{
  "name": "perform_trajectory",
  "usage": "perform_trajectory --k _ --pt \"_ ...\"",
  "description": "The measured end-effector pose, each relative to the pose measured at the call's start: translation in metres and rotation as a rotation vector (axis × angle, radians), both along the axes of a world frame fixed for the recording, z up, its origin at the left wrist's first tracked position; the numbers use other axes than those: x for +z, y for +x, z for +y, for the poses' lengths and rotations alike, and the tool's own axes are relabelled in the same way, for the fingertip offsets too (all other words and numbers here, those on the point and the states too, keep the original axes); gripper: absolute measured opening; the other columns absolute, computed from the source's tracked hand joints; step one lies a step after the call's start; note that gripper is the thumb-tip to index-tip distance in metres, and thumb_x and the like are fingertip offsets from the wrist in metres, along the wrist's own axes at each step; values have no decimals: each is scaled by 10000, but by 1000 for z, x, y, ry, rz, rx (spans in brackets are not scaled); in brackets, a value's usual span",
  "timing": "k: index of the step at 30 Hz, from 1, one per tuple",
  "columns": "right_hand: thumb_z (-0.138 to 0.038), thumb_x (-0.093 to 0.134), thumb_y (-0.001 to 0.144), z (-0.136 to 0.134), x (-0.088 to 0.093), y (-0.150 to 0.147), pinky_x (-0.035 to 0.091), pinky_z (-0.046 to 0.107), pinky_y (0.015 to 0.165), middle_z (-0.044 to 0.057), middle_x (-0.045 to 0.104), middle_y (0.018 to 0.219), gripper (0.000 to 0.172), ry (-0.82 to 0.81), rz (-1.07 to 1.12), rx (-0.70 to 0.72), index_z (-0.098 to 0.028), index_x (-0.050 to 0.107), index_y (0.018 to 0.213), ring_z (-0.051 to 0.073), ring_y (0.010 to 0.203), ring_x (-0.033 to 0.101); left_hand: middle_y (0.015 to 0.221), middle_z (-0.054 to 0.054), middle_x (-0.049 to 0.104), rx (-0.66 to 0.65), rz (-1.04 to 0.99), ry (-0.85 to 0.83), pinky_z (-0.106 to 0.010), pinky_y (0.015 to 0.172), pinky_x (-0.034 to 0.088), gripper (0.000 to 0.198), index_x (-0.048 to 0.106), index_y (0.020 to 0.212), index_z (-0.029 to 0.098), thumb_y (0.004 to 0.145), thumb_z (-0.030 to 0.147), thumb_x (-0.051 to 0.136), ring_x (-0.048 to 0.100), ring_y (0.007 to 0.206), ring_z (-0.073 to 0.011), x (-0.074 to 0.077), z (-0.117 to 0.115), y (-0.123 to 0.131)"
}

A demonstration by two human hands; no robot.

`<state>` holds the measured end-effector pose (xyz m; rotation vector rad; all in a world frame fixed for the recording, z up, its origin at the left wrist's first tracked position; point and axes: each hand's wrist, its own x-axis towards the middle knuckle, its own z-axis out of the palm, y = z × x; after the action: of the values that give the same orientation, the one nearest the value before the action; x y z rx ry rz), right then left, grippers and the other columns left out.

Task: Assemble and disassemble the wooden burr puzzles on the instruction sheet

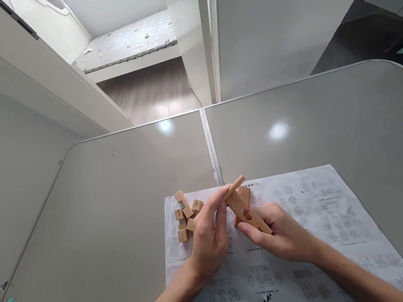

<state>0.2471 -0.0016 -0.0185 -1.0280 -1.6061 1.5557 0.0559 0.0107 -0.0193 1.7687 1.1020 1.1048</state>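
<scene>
My right hand (280,231) is closed around the lower end of a flat, notched wooden puzzle piece (236,206). A rounded cut-out shows near its middle, beside my fingers. My left hand (212,231) pinches a thin wooden puzzle piece (236,184) that slants across the upper end of the notched one. The two pieces touch there; whether they interlock I cannot tell. Behind them, partly hidden, more reddish wood (245,193) shows on the paper. Left of my left hand sits a loose cluster of small notched wooden blocks (181,214), some with dark marks.
A large printed sheet (341,218) with small line diagrams lies under the pieces and my hands, torn near the front. The grey table (135,177) has a metal seam (211,145) across it. Beyond its far edge are a doorway and a bed (128,41).
</scene>
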Motion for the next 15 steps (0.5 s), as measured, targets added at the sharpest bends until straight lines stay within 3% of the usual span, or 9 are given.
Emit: perform_trajectory --k 10,15 --pt "-386 533 1043 2 3 2 247 295 481 -58 331 609 371 -26 11 -1 -233 430 721 111 526 288 1315 -69 762 -41 -14 32 -436 984 655 430 579 1509 323 1135 170 433 752 1129 -217 4 4 1" --pt "-386 532 1037 2 3 1 266 287 477 -57 343 606 365 -22 -3 -9 -233 439 720 111 521 298 1348 -58 756 -38 -1 34 -461 1000 662 486 555 1547 366 1130 150 429 759 1158 -223 3 2 1"
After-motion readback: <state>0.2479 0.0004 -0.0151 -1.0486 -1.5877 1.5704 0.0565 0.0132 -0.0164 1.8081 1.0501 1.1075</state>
